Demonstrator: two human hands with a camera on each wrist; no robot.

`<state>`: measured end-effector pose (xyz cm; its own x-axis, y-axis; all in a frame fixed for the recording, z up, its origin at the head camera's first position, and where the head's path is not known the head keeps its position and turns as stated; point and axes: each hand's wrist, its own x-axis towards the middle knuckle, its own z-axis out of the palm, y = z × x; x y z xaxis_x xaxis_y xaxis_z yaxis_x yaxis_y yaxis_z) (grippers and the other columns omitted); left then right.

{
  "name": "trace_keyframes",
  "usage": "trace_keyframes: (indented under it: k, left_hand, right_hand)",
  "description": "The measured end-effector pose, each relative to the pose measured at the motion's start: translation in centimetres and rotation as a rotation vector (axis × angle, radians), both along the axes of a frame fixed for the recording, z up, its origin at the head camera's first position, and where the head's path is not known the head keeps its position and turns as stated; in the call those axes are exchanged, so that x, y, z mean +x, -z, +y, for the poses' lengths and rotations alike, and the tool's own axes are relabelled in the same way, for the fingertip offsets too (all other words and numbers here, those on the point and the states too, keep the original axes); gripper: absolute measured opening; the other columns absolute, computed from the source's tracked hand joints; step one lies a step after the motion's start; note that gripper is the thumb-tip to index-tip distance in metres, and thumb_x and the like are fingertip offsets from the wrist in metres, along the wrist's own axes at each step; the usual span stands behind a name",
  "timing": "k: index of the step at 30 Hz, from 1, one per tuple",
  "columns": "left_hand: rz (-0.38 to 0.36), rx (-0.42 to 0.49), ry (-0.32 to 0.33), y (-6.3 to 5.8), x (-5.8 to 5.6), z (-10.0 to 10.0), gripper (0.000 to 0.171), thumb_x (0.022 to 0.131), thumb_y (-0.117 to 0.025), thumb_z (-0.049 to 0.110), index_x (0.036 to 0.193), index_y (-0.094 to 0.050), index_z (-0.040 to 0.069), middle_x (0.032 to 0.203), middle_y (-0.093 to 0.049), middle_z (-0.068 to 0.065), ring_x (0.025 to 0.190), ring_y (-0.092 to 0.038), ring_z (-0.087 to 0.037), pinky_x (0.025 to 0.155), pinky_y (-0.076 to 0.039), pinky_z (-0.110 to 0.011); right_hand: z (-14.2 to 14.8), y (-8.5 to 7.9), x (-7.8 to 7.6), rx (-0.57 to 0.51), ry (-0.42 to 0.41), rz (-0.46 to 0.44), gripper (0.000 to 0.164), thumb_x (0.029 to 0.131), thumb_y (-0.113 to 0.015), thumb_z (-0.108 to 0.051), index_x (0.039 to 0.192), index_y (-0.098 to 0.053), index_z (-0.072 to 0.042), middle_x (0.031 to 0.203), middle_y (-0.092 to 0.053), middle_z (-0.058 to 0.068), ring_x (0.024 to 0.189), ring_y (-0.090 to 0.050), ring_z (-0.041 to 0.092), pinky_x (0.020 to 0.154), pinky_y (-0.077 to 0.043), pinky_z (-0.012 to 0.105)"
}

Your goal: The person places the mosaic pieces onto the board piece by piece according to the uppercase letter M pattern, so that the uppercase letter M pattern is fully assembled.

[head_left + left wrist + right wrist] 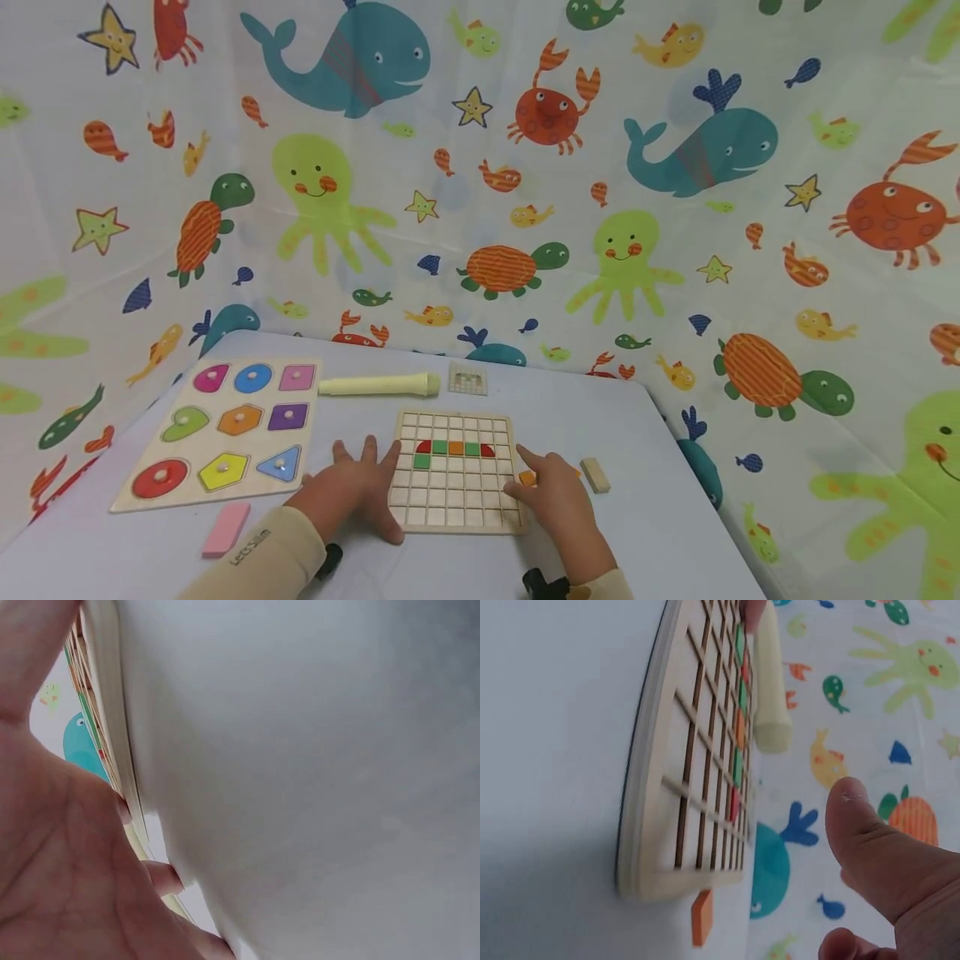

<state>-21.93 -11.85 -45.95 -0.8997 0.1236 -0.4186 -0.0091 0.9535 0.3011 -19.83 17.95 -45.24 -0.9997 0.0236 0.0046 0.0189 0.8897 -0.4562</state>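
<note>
A wooden grid board lies on the table, with several small red, green and orange tiles in its upper cells. My left hand spreads its fingers along the board's left edge; in the left wrist view its palm faces the board's side and grips nothing visible. On the other side, my right hand is by the right edge with index finger and thumb apart, nothing between them. Orange pieces lie partly hidden by that hand; one orange tile shows beside the board in the right wrist view.
Left stands a shape puzzle board with knobbed pieces. Behind the grid are a pale yellow stick and a small gridded piece. A pink block lies front left, a beige block right. A patterned curtain hangs behind.
</note>
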Motion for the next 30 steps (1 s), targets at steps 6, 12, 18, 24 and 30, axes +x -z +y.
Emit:
trace_keyframes:
  k: [6,12,18,24,30]
  left_hand:
    - [-0.003,-0.005,-0.001,0.2,0.0,0.1,0.142,0.055,-0.099,0.066,0.169,-0.028,0.023,0.175,-0.015,-0.027,0.153,-0.004,-0.073,0.099,-0.018,-0.099]
    - [-0.004,-0.010,0.004,0.3,-0.2,0.1,0.143,0.054,-0.098,0.068,0.169,-0.026,0.023,0.176,-0.013,-0.026,0.153,-0.002,-0.072,0.099,-0.017,-0.099]
    - [-0.004,-0.016,0.004,0.2,-0.5,-0.1,0.143,0.055,-0.099,0.067,0.169,-0.026,0.023,0.176,-0.012,-0.027,0.153,-0.002,-0.072,0.099,-0.018,-0.099]
    - [-0.019,-0.013,0.002,0.3,-0.5,0.0,0.142,0.054,-0.099,0.068,0.169,-0.028,0.023,0.176,-0.013,-0.027,0.153,-0.003,-0.072,0.100,-0.017,-0.099]
    - [-0.019,-0.026,0.006,0.3,-0.5,0.3,0.142,0.054,-0.099,0.066,0.168,-0.029,0.021,0.175,-0.014,-0.028,0.152,-0.003,-0.073,0.100,-0.019,-0.098]
  right_hand:
    - [3.1,0.4,-0.1,0.066,0.064,-0.015,0.076,0.083,-0.091,-0.040,0.152,-0.061,-0.026,0.104,-0.064,0.010,0.084,-0.054,0.019,0.066,-0.047,0.033]
    - [6.1,1.3,-0.8,0.147,0.089,-0.044,0.070,0.083,-0.092,-0.035,0.147,-0.066,-0.024,0.147,-0.061,0.028,0.130,-0.064,0.043,0.099,-0.057,0.058]
    - [5.7,2.0,-2.8,0.201,0.046,-0.101,0.061,0.079,-0.094,-0.038,0.136,-0.075,-0.027,0.139,-0.068,0.020,0.131,-0.063,0.040,0.103,-0.056,0.057]
    - [3.9,2.7,-4.1,0.195,0.042,-0.129,0.048,0.078,-0.095,-0.035,0.122,-0.082,-0.020,0.128,-0.076,0.007,0.126,-0.067,0.033,0.104,-0.057,0.052]
    - [3.0,2.9,-4.7,0.201,0.032,-0.137,0.039,0.079,-0.095,-0.033,0.114,-0.085,-0.018,0.120,-0.077,0.003,0.119,-0.069,0.029,0.105,-0.056,0.052]
